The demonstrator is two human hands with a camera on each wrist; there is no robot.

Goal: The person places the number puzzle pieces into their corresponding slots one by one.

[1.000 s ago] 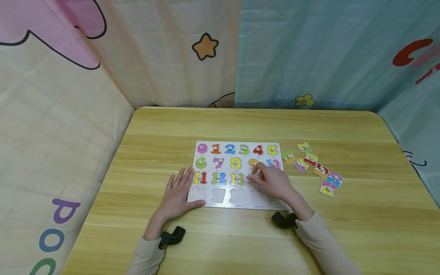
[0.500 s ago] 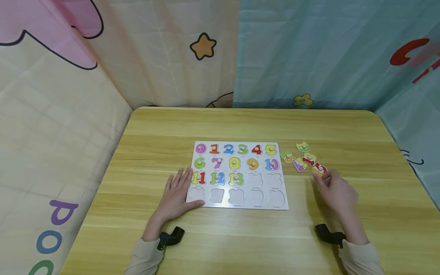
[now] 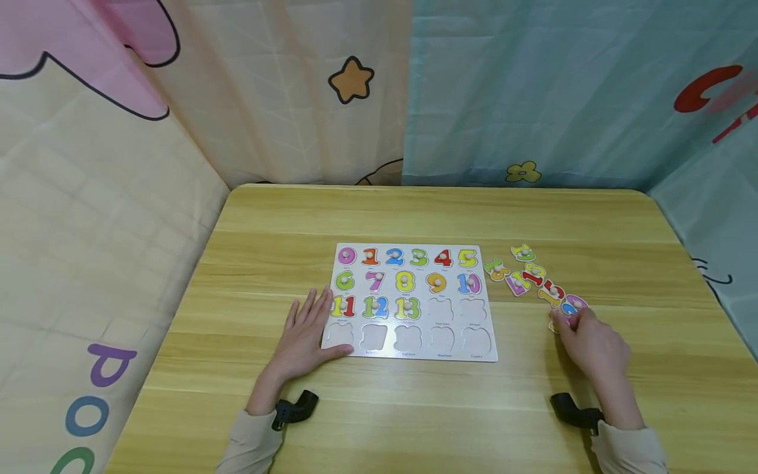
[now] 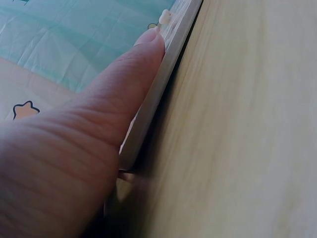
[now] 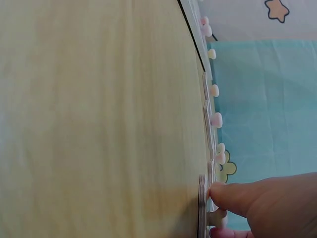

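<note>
A white number puzzle board [image 3: 391,332] lies on the table, with knobbed pieces 0 to 13 seated and bare recesses in its lower rows. My left hand [image 3: 302,336] rests on the board's left edge, fingers spread, thumb along the near corner. To the right of the board, my right hand [image 3: 598,345] pinches the knob [image 5: 218,217] of a yellow-and-purple number piece [image 3: 553,325], mostly hidden under the fingers. In the right wrist view, thumb and a finger stand on either side of that knob. Touching this spot is a blue-and-purple 20 piece [image 3: 574,304].
Several loose number pieces lie right of the board, among them a red-and-yellow 15 [image 3: 552,293], a purple-and-yellow piece [image 3: 518,284] and a green-topped piece [image 3: 524,253]. The wooden table [image 3: 414,421] ends at a curtain [image 3: 533,99] behind.
My right hand has moved from over the board to the loose pieces on the right, then slightly nearer me onto the yellow-and-purple number piece. The left hand has stayed in place.
</note>
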